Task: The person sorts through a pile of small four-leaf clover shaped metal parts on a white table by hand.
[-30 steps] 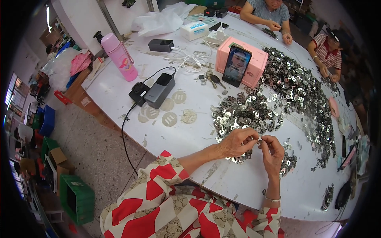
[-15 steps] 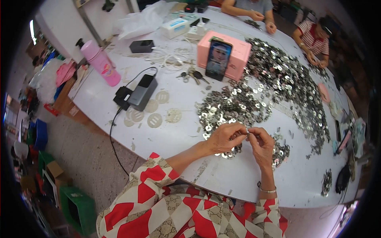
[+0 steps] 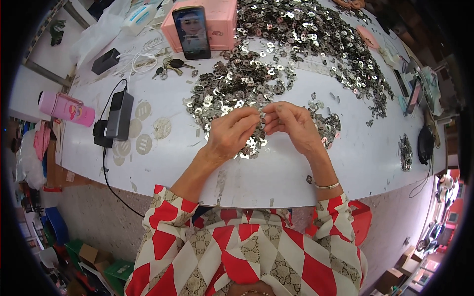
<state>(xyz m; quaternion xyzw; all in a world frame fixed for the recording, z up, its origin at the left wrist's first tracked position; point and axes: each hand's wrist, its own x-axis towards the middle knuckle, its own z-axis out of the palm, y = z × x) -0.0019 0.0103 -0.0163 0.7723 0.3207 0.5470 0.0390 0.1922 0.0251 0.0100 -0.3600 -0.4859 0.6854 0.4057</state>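
My left hand point(image 3: 232, 132) and my right hand point(image 3: 292, 127) meet fingertip to fingertip above a heap of small shiny metal pieces point(image 3: 217, 93), many of them ring-shaped like washers. Thumb and fingers of both hands are pinched together. Whatever lies between the fingertips is too small and too covered to name. A smaller pile of the same pieces point(image 3: 326, 124) lies just beyond my right hand, and loose pieces spread under my left fingers. On my right wrist is a bracelet point(image 3: 327, 186).
Behind the heap, a phone point(image 3: 191, 34) leans on a pink box point(image 3: 223, 24). Keys point(image 3: 170, 68), a grey power bank point(image 3: 120, 114) with a cable, and a pink bottle point(image 3: 69, 108) stand to the left. A larger metal heap point(image 3: 316, 34) covers the back right of the white table point(image 3: 173, 167).
The view has swung down and to the right, so the table sits differently in the picture. Both hands stay together over the heap, their fingertips slightly less closely joined.
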